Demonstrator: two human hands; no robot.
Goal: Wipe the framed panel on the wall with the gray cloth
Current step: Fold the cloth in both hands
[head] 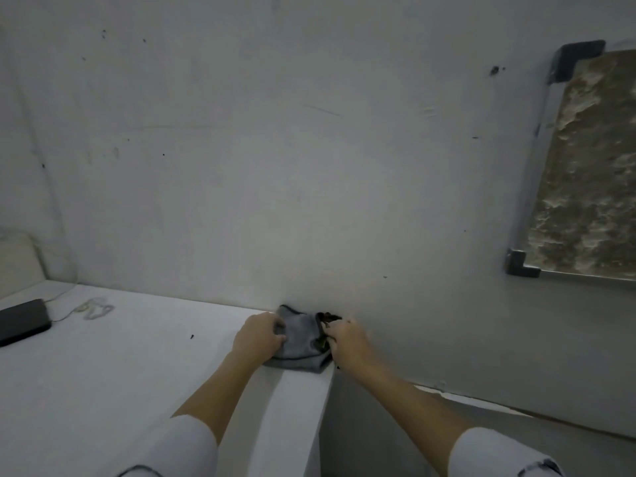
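Observation:
The gray cloth lies crumpled on the far right corner of a white table, right against the wall. My left hand grips the cloth's left edge. My right hand holds its right edge, fingers curled into the dark folds there. The framed panel hangs on the wall at the upper right, a mottled tan and gray surface in a gray frame with dark corner pieces. It is well above and to the right of both hands, and the frame's right side is cut off by the view's edge.
A black flat device lies at the table's left edge with a pale cable coiled beside it. The table's right edge drops off just under my right hand. The white wall is scuffed and spotted.

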